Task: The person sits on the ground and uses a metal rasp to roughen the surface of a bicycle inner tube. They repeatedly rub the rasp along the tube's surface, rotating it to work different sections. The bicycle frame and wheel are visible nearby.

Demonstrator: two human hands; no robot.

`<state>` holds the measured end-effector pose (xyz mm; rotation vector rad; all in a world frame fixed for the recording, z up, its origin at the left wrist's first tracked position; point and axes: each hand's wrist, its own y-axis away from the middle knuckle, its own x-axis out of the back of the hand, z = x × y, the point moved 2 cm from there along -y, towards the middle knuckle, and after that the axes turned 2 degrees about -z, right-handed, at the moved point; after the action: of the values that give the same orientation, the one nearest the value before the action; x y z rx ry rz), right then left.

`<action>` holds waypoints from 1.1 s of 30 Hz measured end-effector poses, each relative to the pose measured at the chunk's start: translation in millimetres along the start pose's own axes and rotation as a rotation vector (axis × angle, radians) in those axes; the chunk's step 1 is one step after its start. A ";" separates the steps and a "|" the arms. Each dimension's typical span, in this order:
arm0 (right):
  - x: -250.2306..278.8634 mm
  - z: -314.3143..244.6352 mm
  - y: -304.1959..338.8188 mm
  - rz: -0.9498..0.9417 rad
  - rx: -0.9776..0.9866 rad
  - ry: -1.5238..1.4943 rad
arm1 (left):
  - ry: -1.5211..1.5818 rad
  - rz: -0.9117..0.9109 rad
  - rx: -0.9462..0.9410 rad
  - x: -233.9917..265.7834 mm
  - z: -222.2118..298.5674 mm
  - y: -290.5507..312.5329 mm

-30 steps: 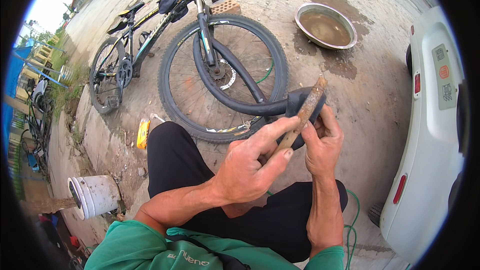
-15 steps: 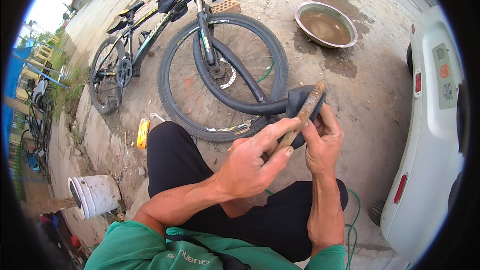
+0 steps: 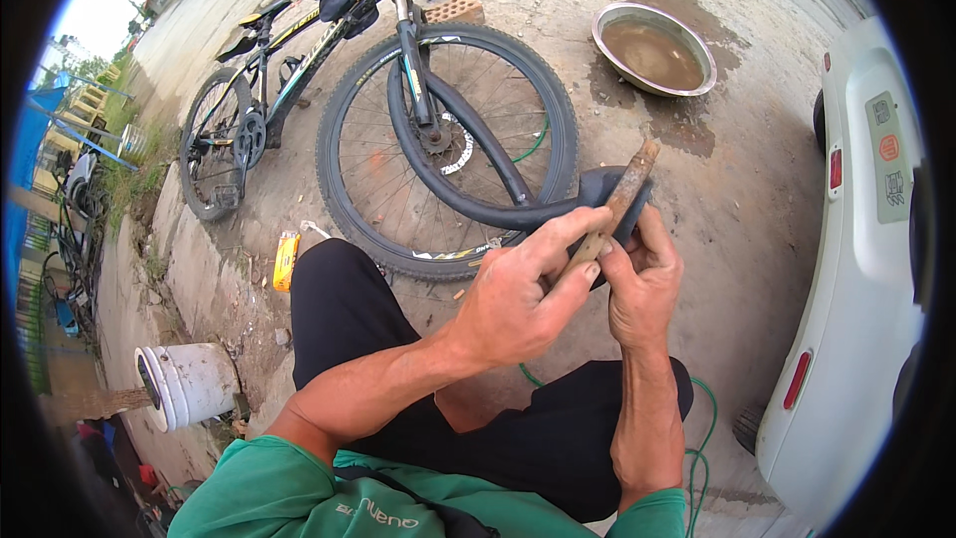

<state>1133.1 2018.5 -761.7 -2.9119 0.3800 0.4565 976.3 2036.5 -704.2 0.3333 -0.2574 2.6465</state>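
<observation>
Seated person, viewed from above, black trousers and green shirt. Left hand (image 3: 518, 299) closed around the lower end of a rusty file (image 3: 615, 207), thumb and fingers pinching it; the file slants up to the right, its top end clear of both hands. Right hand (image 3: 642, 284) closed on a fold of black inner tube (image 3: 597, 194), holding it up just behind the file, file lying against the rubber. The tube runs from the hands leftward in a curve across the front wheel (image 3: 448, 144) of a bicycle (image 3: 299, 50).

Bicycle lies on the concrete ground (image 3: 697, 169), dark frame, front wheel nearest the knees, rear wheel further left. Metal basin (image 3: 652, 50) with muddy water stands on the ground beyond the hands, upper right, wet patch beside it. Brick (image 3: 455, 8) near the handlebar. Small yellow tube (image 3: 286, 261) on the ground just beside the left knee. White bucket (image 3: 189, 384) tipped on its side, lower left. Green hose (image 3: 697, 418) runs under the right leg. White vehicle body (image 3: 856, 289) with red lamps along the right edge, near the right elbow
</observation>
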 end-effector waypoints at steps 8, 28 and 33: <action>0.8 -4.2 -0.7 0.028 0.000 -0.062 | -0.087 -0.006 0.022 10.6 14.7 10.4; 4.5 -1.4 3.8 -0.002 -0.019 0.047 | -0.033 0.007 0.056 -3.9 1.6 -12.9; 3.0 -8.6 1.7 0.044 0.001 0.011 | -0.105 0.024 -0.043 1.6 9.3 14.1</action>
<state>1137.7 2014.4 -754.8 -2.9116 0.4463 0.4475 970.2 2022.6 -696.7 0.4585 -0.3541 2.6460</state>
